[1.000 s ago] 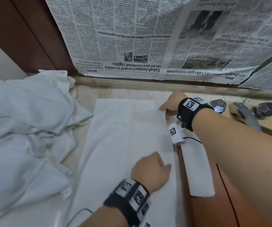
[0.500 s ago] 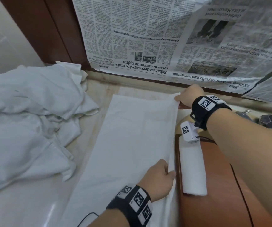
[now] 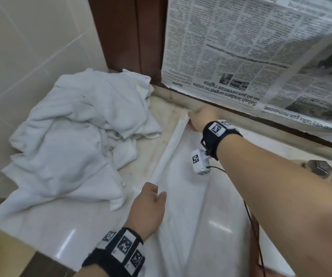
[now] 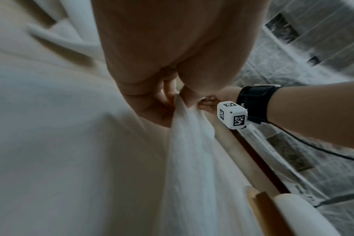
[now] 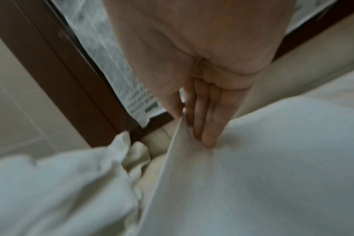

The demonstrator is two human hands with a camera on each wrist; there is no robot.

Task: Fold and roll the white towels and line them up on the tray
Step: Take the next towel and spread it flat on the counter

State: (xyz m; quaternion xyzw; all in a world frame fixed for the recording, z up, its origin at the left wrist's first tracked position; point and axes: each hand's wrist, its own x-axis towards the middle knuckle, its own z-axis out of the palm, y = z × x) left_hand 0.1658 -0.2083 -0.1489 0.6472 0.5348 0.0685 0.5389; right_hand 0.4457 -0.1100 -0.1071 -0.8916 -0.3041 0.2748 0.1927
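A white towel [image 3: 193,206] lies lengthwise on the pale marble counter [image 3: 41,226]. My left hand [image 3: 157,193] pinches its long edge near me, and my right hand [image 3: 190,117] pinches the same edge at the far end by the wall. That edge is lifted slightly and stretched between the hands along the towel's left side. The pinch shows in the left wrist view [image 4: 175,99] and in the right wrist view [image 5: 184,116]. A rolled white towel [image 4: 299,212] rests on the brown wooden tray [image 4: 267,212], to the right.
A heap of crumpled white towels [image 3: 77,140] fills the counter's left side against the tiled wall. Newspaper [image 3: 241,56] hangs over the wall behind. Metal tap handles [image 3: 319,166] sit at the right, partly hidden by my right forearm.
Both hands gripped the towel's right edge and carried it across to the left, folding the towel over lengthwise. The view has swung left, so the tray is nearly out of the head view.
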